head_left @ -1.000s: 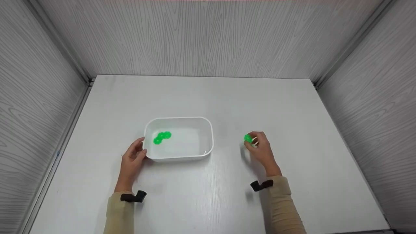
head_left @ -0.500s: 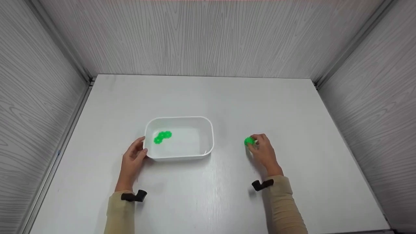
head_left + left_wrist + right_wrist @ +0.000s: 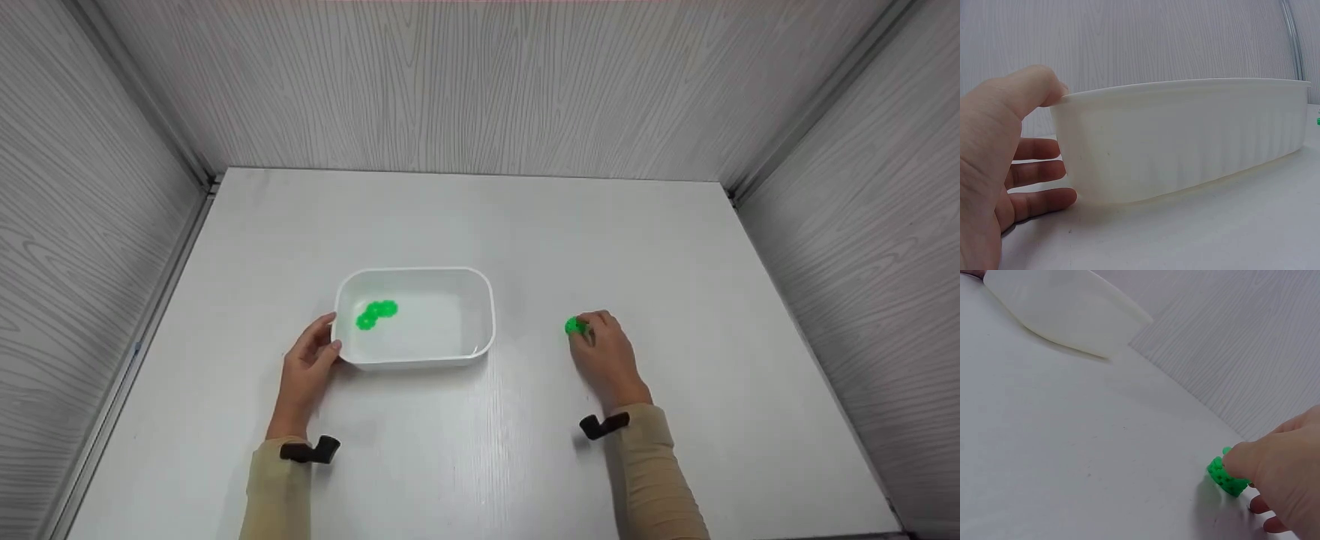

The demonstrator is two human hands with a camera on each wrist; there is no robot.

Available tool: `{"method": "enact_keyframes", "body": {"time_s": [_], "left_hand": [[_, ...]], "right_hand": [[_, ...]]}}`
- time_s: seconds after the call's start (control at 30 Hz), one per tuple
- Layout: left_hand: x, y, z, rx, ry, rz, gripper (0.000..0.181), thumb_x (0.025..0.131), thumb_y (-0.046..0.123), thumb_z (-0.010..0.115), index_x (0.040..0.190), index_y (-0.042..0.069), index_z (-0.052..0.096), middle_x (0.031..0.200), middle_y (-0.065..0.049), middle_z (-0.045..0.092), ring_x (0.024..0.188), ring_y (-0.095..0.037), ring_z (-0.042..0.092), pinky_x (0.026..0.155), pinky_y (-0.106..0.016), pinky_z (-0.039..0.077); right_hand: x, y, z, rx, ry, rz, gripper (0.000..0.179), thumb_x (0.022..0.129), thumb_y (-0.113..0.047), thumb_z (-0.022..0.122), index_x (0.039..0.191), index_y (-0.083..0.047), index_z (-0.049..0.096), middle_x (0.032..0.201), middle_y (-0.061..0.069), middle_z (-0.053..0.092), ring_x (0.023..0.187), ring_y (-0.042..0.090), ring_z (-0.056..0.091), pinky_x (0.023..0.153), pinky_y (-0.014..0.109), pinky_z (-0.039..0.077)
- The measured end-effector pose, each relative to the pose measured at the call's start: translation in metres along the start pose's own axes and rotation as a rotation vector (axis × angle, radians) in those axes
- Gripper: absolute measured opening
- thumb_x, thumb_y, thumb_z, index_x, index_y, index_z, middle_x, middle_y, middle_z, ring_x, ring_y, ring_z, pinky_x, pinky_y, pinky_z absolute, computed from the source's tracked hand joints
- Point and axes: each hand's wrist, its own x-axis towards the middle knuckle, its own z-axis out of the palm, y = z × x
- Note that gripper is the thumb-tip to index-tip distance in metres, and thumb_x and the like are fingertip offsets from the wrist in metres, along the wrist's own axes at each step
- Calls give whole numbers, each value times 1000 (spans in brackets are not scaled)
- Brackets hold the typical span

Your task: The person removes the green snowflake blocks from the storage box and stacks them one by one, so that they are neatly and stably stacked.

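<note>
A white plastic bin (image 3: 412,360) stands on the table. My left hand (image 3: 304,371) touches its left end from outside, with the thumb (image 3: 1044,87) at the rim corner and the other fingers extended beside the wall. Several bright green flower-edged plastic discs (image 3: 376,312) lie flat inside, near the bin's left side. To the right of the bin, my right hand (image 3: 607,356) pinches a small cluster of green notched plastic discs (image 3: 1224,477) between thumb and fingers, low over the table. A shadow lies beneath it. Part of the cluster is hidden behind the thumb.
The white table (image 3: 465,225) is enclosed by grey wood-grain panels, one at the back (image 3: 480,90) and one on each side. A stretch of table surface separates the bin from my right hand. Dark camera mounts (image 3: 604,427) sit on both wrists.
My right hand has lowered slightly toward the table with the green discs, and its fingers now cover more of them. My left hand and the bin stay essentially in place.
</note>
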Motion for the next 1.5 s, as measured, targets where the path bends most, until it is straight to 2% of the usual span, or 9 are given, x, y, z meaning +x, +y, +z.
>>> {"method": "enact_keyframes", "body": {"time_s": [0.07, 0.23, 0.47, 0.6, 0.77, 0.93, 1.07, 1.3, 1.5], "left_hand": [[-1, 5, 1, 2, 1, 2, 46, 92, 13, 59, 136, 7, 46, 123, -24, 52, 106, -41, 52, 82, -24, 49], [-1, 6, 2, -8, 2, -1, 45, 92, 13, 59, 135, 8, 48, 123, -23, 52, 106, -40, 52, 82, -23, 49], [5, -18, -3, -11, 18, -6, 45, 92, 15, 60, 135, 17, 49, 124, -17, 53, 106, -32, 53, 83, -23, 48], [5, -22, -3, 16, 29, 2, 44, 92, 19, 60, 135, 20, 50, 124, -13, 54, 106, -26, 53, 83, -22, 48], [4, -17, -3, 25, 16, -10, 45, 92, 20, 60, 136, 19, 49, 125, -14, 53, 108, -24, 51, 85, -21, 47], [0, -1, -1, 13, -2, 2, 45, 92, 16, 59, 136, 11, 47, 124, -21, 52, 109, -33, 51, 84, -21, 47], [-2, 7, 0, 23, -4, 14, 46, 93, 14, 58, 136, 6, 46, 124, -24, 51, 110, -38, 50, 84, -20, 47], [-4, 8, 0, 41, 4, 3, 45, 93, 15, 57, 136, 7, 46, 126, -22, 51, 112, -34, 49, 86, -20, 46], [-4, 8, 0, 41, -3, 9, 46, 93, 17, 58, 136, 9, 46, 125, -22, 52, 111, -37, 50, 85, -21, 47]], "right_hand": [[0, 0, 1, -8, 6, -3, 24, 91, -26, 56, 111, -14, 61, 112, -2, 52, 108, 20, 49, 91, 41, 42], [0, 0, 3, -33, 34, -26, 20, 91, -25, 58, 107, -14, 63, 109, -1, 53, 105, 19, 50, 89, 40, 43], [-1, -2, 3, -55, 31, -10, 20, 91, -24, 58, 107, -13, 62, 109, -1, 52, 105, 19, 49, 90, 39, 42], [-2, -2, 3, -52, 26, -5, 21, 91, -24, 58, 109, -13, 62, 111, 0, 51, 106, 20, 49, 90, 40, 42], [-2, -1, 3, -35, 27, 2, 24, 91, -25, 59, 112, -15, 61, 113, -1, 50, 107, 20, 49, 91, 41, 42], [-4, 0, 1, -10, 20, -8, 27, 91, -26, 59, 116, -15, 60, 115, -2, 50, 105, 20, 51, 87, 43, 44], [-1, -3, -3, -22, 41, -76, 27, 91, -23, 60, 114, -10, 60, 113, 2, 52, 100, 24, 55, 82, 44, 46], [5, -15, -7, -93, 139, -281, 25, 85, -11, 67, 108, -2, 63, 109, 12, 56, 92, 26, 58, 73, 40, 50], [10, -31, -6, -41, 170, -338, 26, 85, -12, 68, 109, -3, 62, 109, 11, 57, 90, 27, 60, 71, 39, 51]]}}
